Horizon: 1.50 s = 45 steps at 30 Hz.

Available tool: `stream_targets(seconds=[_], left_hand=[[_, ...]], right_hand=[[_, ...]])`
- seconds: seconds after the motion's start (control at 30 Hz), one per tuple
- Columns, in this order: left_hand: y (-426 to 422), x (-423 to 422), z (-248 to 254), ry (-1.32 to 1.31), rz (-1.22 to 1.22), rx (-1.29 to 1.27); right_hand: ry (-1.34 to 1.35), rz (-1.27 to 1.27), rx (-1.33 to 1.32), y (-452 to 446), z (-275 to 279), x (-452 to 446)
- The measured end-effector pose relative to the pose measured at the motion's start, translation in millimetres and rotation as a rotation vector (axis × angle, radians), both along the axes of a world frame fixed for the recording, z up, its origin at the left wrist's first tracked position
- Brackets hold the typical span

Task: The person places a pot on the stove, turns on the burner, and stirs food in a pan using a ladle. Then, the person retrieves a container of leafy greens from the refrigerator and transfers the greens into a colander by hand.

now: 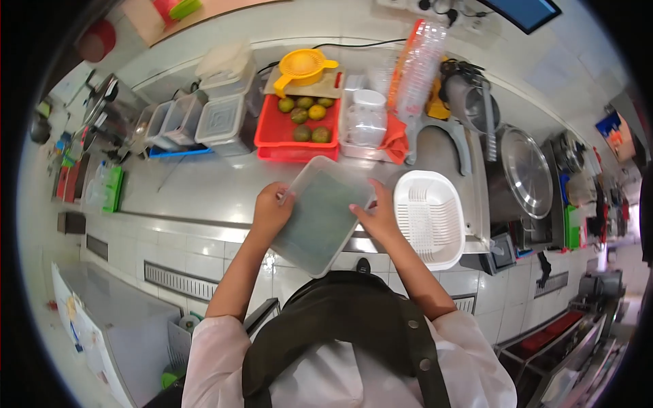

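A rectangular translucent plastic container (320, 214) is held tilted in front of my body, at the counter's front edge. It looks greenish inside; I cannot tell whether that is contents or the plastic. My left hand (273, 207) grips its left side, and my right hand (377, 212) is closed on the right side, thumb over the rim. Just right of my right hand stands a white slotted plastic basket (430, 217). Beyond the container, a red tray (269, 132) bears several green-yellow citrus fruits (299, 115).
Behind the fruit, a yellow strainer (303, 66) rests on a board. Lidded clear boxes (222, 122) stand at the left on the steel counter (177, 183). Stacked clear plastic cups (418, 71), an orange cloth (394, 141) and a large lidded pot (524, 173) are to the right.
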State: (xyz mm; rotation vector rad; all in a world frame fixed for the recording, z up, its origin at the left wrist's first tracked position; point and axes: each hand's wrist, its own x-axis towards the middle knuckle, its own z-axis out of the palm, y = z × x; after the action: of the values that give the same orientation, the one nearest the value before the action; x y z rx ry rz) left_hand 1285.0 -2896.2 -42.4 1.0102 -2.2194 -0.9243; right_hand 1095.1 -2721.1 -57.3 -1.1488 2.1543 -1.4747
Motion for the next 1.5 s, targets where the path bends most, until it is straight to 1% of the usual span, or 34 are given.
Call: stream_targets(seconds=[0.03,0.07,0.13,0.23,0.27,0.33,0.43,0.53,0.63,0.67,0.73,0.77,0.8,0.9,0.97,1.07,1.1,1.17,1.27,1.37,1.43,1.5], left_hand=[[1,2,2,-0.030,0.020,-0.065],[1,3,4,-0.059,0.038,-0.129],[9,4,18,-0.183,0.028,-0.089],[26,2,31,-0.308,-0.020,-0.098],[33,1,33,-0.339,-0.042,-0.115],[50,-1,35,-0.298,-0.056,-0.151],[62,-7,32,-0.264,-0.082,-0.204],[72,-13,31,-0.273,-0.112,-0.220],[84,-17,32,-0.388,-0.077,-0.245],[89,-17,32,-0.449,-0.037,-0.254],[97,-13,25,-0.487,0.039,-0.368],[99,-9,23,-0.428,0.035,-0.349],[99,-6,22,-0.364,0.024,-0.335],[99,-3,21,-0.249,0.022,-0.250],[101,-3,22,-0.258,0.027,-0.232],[106,-4,24,-0.248,0.007,-0.225],[106,-5,25,-0.241,-0.001,-0.229],[108,-8,24,-0.234,-0.021,-0.257],[111,-11,32,-0.203,-0.049,-0.271],[114,-10,27,-0.152,-0.043,-0.318],[104,-7,28,-0.133,-0.028,-0.358],[102,-1,32,-0.135,-0.018,-0.366]], right_hand=[[-0.073,0.014,0.008,3,2,3],[-0.090,0.046,0.052,8,6,5],[-0.121,0.099,0.150,24,19,15],[0.006,0.195,0.396,51,49,30],[-0.038,0.237,0.409,52,46,26],[-0.133,0.309,0.438,57,41,20],[0.065,0.221,0.103,32,49,7],[-0.143,0.260,0.049,-4,32,-2],[-0.440,0.504,0.119,-25,1,-11],[-0.434,0.474,0.156,-27,-10,-10],[-0.389,0.427,0.231,-25,-18,-7],[-0.434,0.429,0.282,-23,-24,-7],[-0.411,0.413,0.305,-20,-9,-1],[-0.524,0.440,0.355,-16,-7,0],[-0.537,0.450,0.411,-17,0,-1],[-0.388,0.597,0.463,-18,-2,-10],[-0.362,0.641,0.519,-20,1,-11],[-0.306,0.731,0.637,-30,10,-17],[-0.041,0.970,0.924,-65,30,-24],[-0.289,1.106,0.799,-86,20,-22],[-0.220,1.176,0.733,-97,-12,-21],[-0.222,1.192,0.743,-102,-21,-20]])
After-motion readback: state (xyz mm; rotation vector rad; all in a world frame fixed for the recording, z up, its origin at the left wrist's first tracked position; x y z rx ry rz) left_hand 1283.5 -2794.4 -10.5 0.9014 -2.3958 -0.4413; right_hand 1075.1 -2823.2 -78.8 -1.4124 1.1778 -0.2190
